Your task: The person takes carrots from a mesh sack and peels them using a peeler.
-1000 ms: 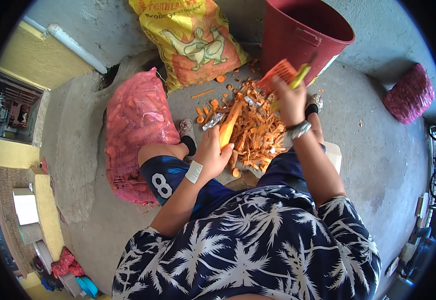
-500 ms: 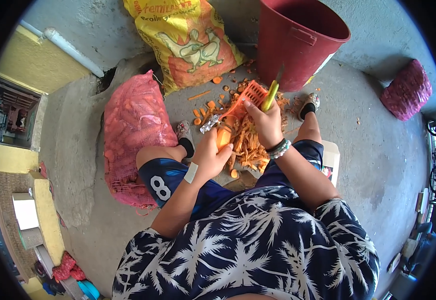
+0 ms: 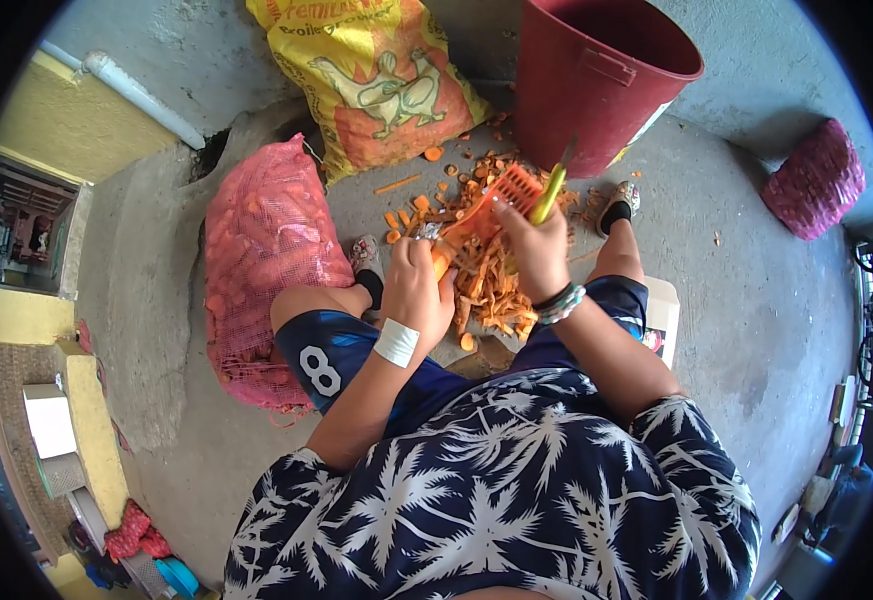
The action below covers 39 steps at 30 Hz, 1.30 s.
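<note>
My left hand (image 3: 417,298) is closed around an orange carrot (image 3: 441,263), most of which the fingers hide. Beside those fingertips shows a crumpled silvery bit (image 3: 425,231); whether it touches the hand I cannot tell. My right hand (image 3: 540,252) grips a knife (image 3: 550,194) by its yellow-green handle, the thin blade pointing up and away. Against its thumb lies an orange slotted plastic tool (image 3: 502,200), reaching across toward the carrot. Below both hands, carrot peelings (image 3: 497,300) and cut carrot ends (image 3: 433,154) are heaped on the floor between my feet.
On the left stands a pink mesh sack of carrots (image 3: 267,240). A yellow printed sack (image 3: 377,90) leans by the wall, with a dark red bin (image 3: 577,90) to its right. A purple mesh sack (image 3: 814,182) sits far right. Beside my right thigh lies cardboard (image 3: 664,305).
My left hand has turned over and shifted slightly left, so more of its back and the wrist patch show and less of the carrot. The right hand keeps its hold, nearly still.
</note>
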### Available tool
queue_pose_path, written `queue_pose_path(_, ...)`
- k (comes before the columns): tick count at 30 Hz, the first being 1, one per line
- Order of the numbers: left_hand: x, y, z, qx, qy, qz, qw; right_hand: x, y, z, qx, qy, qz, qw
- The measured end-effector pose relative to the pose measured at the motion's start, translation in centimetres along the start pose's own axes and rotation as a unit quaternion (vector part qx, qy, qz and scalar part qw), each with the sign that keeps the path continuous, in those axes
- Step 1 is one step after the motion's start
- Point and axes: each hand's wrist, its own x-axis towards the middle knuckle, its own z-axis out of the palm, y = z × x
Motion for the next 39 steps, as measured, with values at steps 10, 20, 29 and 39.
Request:
queue_pose_path(10,-0.6,-0.4,0.2,0.036,-0.018,-0.034,0.999,6.3,-0.4,-4.1,-0.115,0.148,-0.133,0.973)
queue_pose_path(20,-0.6,0.4,-0.5,0.05,-0.022,-0.006,0.998,10.1,4.1,-8.7,-0.189,0.234,-0.113,0.947)
queue_pose_path(29,-1.1,-1.4,-0.4,-0.057,0.014,0.039,0.997,7.4,4.0,-5.8,-0.012,0.162,-0.049,0.985)
queue_pose_path(39,-0.5,-4.0,0.9,-0.725,-0.176,-0.294,0.597,4.4,-0.5,-4.6,0.063,0.049,0.006,0.997)
